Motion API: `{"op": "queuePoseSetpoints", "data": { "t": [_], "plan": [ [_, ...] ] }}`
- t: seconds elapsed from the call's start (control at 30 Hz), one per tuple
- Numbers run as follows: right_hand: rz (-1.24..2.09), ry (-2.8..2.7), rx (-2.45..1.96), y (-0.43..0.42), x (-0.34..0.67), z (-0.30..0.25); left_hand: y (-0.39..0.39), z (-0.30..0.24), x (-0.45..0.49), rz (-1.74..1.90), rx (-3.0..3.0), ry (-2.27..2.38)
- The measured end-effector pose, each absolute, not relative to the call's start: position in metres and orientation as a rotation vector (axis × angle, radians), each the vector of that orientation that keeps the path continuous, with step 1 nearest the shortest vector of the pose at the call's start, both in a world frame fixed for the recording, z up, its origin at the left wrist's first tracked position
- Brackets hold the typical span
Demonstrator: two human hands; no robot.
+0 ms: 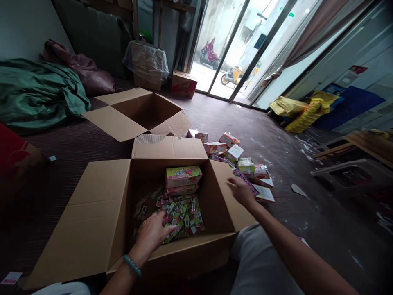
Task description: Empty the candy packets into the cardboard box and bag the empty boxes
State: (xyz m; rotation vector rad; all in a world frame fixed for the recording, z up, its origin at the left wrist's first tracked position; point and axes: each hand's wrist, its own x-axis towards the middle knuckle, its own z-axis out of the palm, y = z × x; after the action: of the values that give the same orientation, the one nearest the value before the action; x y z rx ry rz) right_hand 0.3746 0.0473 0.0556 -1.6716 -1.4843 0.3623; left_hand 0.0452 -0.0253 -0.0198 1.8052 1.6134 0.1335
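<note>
Packets (181, 213), slim, glossy, green-and-pink, lie under my spread left grip (154, 230); handling them seems the step, needing a pinch next. My right grip (242, 191) I can't tell.

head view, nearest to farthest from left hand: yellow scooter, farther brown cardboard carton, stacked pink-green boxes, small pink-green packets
1. Small packets: beside the left hand, in the near brown carton.
2. Stacked boxes: same carton, far side.
3. Farther carton: beyond, on the floor.
4. Yellow scooter: outside the glass doors.
</note>
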Motion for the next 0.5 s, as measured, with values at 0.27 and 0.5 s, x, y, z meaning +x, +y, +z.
{"op": "queuePoseSetpoints", "data": {
  "t": [0.27,0.5],
  "plan": [
    [0.083,-2.669,-1.934,0.199,0.233,-0.059,-0.015,-0.018,0.033,0.127,1.772,1.745],
    [0.021,-2.717,-1.891,0.155,0.266,-0.075,-0.012,-0.025,0.028,0.122,1.746,1.767]
  ]
}}
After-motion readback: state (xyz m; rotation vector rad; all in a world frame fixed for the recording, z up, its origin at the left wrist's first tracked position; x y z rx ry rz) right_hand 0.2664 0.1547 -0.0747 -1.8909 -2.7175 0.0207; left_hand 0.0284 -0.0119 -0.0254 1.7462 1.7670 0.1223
